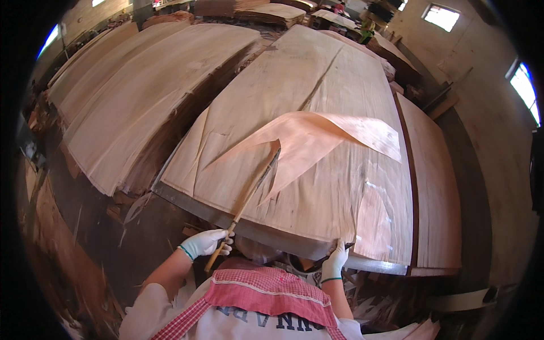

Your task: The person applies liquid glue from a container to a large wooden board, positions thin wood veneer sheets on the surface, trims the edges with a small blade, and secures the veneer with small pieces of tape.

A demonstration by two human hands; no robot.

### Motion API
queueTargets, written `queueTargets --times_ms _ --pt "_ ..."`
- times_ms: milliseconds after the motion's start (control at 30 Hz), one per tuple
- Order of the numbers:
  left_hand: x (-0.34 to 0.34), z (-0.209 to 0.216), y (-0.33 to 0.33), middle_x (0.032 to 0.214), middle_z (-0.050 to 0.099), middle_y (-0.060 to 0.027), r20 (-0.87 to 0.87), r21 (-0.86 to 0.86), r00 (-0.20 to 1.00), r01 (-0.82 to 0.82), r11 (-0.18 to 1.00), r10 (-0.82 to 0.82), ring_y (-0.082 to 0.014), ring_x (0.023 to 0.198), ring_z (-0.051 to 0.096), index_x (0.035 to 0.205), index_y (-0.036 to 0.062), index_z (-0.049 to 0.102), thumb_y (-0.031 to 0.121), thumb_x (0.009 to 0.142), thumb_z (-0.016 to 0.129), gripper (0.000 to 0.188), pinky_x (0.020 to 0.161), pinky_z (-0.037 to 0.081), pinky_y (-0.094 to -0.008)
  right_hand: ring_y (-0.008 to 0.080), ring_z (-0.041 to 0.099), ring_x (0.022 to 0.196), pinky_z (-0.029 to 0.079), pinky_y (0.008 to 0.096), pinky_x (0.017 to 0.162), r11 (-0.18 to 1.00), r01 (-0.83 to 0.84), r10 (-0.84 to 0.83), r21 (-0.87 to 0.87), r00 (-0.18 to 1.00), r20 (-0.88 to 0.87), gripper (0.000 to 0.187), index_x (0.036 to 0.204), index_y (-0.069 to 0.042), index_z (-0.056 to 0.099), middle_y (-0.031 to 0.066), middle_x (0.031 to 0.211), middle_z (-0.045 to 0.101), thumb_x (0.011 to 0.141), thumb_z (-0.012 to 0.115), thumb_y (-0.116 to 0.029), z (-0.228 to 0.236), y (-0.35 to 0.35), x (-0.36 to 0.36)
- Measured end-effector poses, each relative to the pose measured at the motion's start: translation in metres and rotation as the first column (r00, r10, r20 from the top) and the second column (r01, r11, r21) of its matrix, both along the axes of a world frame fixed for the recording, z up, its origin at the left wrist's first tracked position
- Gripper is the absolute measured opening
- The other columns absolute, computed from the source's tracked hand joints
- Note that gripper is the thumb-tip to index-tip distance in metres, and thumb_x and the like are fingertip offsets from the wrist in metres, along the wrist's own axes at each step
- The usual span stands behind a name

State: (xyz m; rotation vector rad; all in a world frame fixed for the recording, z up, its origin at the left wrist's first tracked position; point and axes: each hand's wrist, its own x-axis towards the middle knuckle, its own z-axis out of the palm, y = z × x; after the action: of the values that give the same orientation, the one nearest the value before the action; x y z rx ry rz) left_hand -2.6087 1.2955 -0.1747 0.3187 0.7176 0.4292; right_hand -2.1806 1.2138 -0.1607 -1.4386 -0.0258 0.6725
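Note:
My left hand (pixel 207 244), in a white glove with a green cuff edge, is closed round the lower part of a long thin wooden stick (pixel 247 200). The stick slants up and away, its darker far end reaching the notch of a torn, pinkish veneer piece (pixel 309 144). That piece lies loosely across a large pale veneer sheet (pixel 272 175), with its right part folded over. At the sheet's near edge my gloved right hand (pixel 336 260) grips a small dark object (pixel 349 245), its kind unclear. Beside it is a pinkish patch (pixel 373 226) with white bits of tape along its edge.
Left of my table stands a tall veneer stack (pixel 153 90), a dark gap between. Another veneer stack (pixel 436 192) stands close on the right, near the wall (pixel 481 119). Scraps (pixel 73 255) litter the floor at left. A person in green (pixel 367 33) is far back.

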Motion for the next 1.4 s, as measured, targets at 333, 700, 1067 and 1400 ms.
queueTargets --times_ms 333,700,1067,1400 --pt "0.06 -0.026 0.056 0.078 0.063 -0.0084 -0.285 0.095 0.902 -0.309 0.946 0.323 -0.0215 0.062 0.066 0.095 0.0053 0.058 0.026 0.097 0.056 0.021 0.045 0.053 -0.0287 0.01 0.041 0.042 0.032 0.026 0.036 0.991 -0.018 0.011 -0.131 0.999 -0.051 0.014 0.088 -0.012 0.055 -0.0008 0.063 0.051 0.091 0.064 -0.021 -0.055 -0.017 0.006" --pt "0.058 -0.017 0.035 0.071 0.063 -0.0103 -0.428 0.283 0.804 -0.314 0.906 0.413 -0.0203 0.054 0.062 0.089 0.0031 0.056 0.032 0.098 0.052 0.031 0.039 0.049 -0.0276 0.0097 0.04 0.04 0.032 0.0274 0.037 0.965 -0.187 0.166 -0.181 0.978 -0.128 0.02 0.076 -0.01 0.057 -0.0019 0.057 0.049 0.089 0.065 -0.022 -0.042 -0.022 0.003" --pt "0.107 0.018 0.044 0.055 0.044 0.0013 -0.608 0.498 0.751 0.107 0.861 0.258 -0.0098 0.037 0.04 0.078 0.0088 0.048 0.05 0.097 0.048 0.045 0.033 0.035 -0.0267 0.0088 0.045 0.047 0.035 0.024 0.04 0.792 -0.572 0.533 -0.214 0.819 -0.214 0.023 0.085 -0.007 0.062 -0.0002 0.064 0.053 0.092 0.062 -0.029 0.002 -0.023 -0.02" --pt "0.171 -0.016 0.011 0.083 0.061 -0.0153 -0.594 0.623 0.798 0.379 0.684 0.099 -0.022 0.067 0.06 0.094 0.0004 0.052 0.032 0.096 0.054 0.031 0.06 0.05 -0.0356 0.0052 0.048 0.053 0.038 0.0224 0.047 0.551 -0.798 0.825 -0.243 0.565 0.013 0.032 0.103 -0.004 0.067 -0.0001 0.076 0.063 0.092 0.062 -0.033 0.022 0.054 -0.076"
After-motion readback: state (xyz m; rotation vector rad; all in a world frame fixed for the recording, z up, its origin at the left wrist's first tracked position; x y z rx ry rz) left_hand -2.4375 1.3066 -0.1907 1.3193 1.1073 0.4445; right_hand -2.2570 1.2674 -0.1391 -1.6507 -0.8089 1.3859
